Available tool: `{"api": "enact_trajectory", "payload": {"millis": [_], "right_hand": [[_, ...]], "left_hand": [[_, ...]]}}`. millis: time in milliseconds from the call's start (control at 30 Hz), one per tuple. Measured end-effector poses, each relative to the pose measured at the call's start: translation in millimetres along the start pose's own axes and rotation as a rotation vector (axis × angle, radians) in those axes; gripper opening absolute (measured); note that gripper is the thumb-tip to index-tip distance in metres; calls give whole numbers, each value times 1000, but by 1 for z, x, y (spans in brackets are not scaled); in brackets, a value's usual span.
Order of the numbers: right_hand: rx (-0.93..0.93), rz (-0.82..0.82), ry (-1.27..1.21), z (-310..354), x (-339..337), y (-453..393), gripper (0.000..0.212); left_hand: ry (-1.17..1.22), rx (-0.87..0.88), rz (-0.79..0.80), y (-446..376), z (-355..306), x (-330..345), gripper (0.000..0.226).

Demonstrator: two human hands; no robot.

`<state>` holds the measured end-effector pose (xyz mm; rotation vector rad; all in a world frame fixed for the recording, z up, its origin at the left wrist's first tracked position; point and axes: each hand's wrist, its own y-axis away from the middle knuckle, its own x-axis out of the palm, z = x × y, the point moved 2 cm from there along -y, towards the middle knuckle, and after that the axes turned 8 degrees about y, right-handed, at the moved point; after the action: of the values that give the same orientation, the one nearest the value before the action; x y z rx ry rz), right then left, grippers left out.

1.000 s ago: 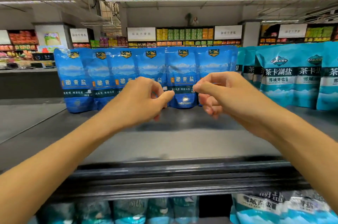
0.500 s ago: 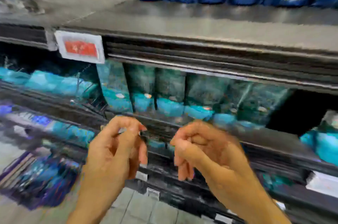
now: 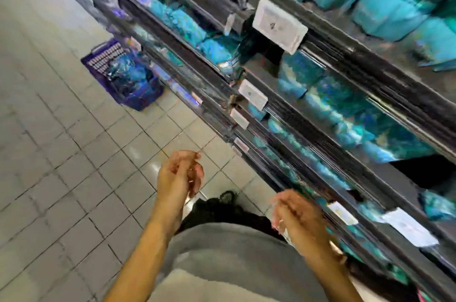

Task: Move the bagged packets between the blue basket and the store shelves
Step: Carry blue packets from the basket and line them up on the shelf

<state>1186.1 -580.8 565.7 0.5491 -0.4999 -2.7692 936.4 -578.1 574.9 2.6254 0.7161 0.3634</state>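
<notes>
Far left, the blue basket (image 3: pixel 123 74) sits on the tiled floor (image 3: pixel 49 153) against the shelf base, blue packets (image 3: pixel 128 72) heaped inside. My left hand (image 3: pixel 179 173) hangs over the tiles, fingers loosely curled, holding nothing. My right hand (image 3: pixel 294 212) is beside the lower store shelves (image 3: pixel 308 129), fingers also loosely curled and empty, though blur softens them. Judgement: a basket pickup comes next. I should step left, crouch squarely over it, and grip one packet by its top edge.
</notes>
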Motion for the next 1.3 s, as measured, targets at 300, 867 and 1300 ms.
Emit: {"api": "enact_trajectory", "payload": {"millis": [300, 867, 1300], "right_hand": [[-14, 332, 101, 27, 79, -52, 33], [-55, 373, 123, 186, 299, -213, 10], [162, 191, 218, 162, 324, -311, 29]], "left_hand": [[27, -84, -352, 57, 31, -94, 26], [33, -78, -516, -95, -24, -305, 20], [-154, -41, -346, -305, -131, -382, 22]]}}
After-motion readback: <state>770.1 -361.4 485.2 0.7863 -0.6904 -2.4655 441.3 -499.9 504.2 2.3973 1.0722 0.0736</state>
